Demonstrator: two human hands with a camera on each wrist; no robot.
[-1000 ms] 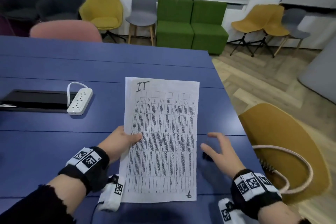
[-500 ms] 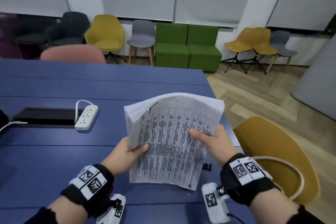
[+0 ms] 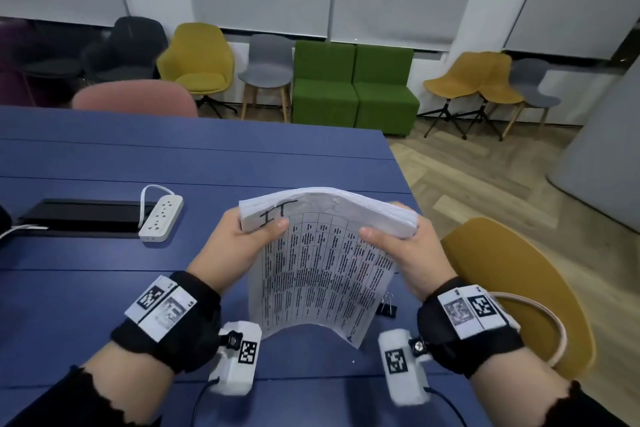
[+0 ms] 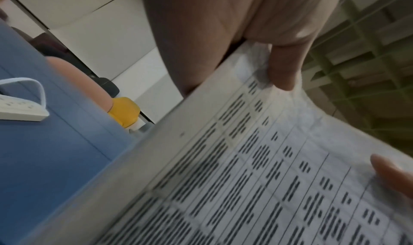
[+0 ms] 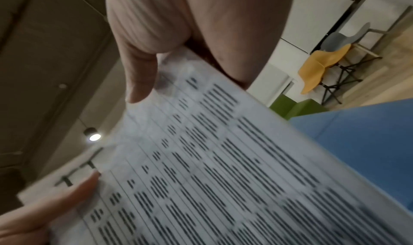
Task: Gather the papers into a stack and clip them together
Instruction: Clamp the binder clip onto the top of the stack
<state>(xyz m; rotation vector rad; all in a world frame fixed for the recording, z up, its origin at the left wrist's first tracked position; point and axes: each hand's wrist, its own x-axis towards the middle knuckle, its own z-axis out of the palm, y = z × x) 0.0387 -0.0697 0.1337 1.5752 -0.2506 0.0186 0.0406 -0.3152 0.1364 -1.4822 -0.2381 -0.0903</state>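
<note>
A thick stack of printed papers (image 3: 322,267) with "IT" handwritten on the top sheet stands nearly upright above the blue table (image 3: 104,288), its lower edge bowed. My left hand (image 3: 242,236) grips the stack's upper left corner, thumb across the front. My right hand (image 3: 405,246) grips the upper right corner the same way. The wrist views show each thumb pressed on the papers (image 4: 268,169) (image 5: 223,160). A black binder clip (image 3: 388,305) lies on the table just right of the stack's lower edge, partly hidden by the paper.
A white power strip (image 3: 161,222) and a black cable tray (image 3: 79,218) sit on the table's left side. A yellow chair (image 3: 519,288) stands close at the right edge of the table, a pink chair (image 3: 135,99) at the far side.
The stack lay flat under my left hand; both hands lifted it and stood it nearly upright. My hands have slid up to its top corners.
</note>
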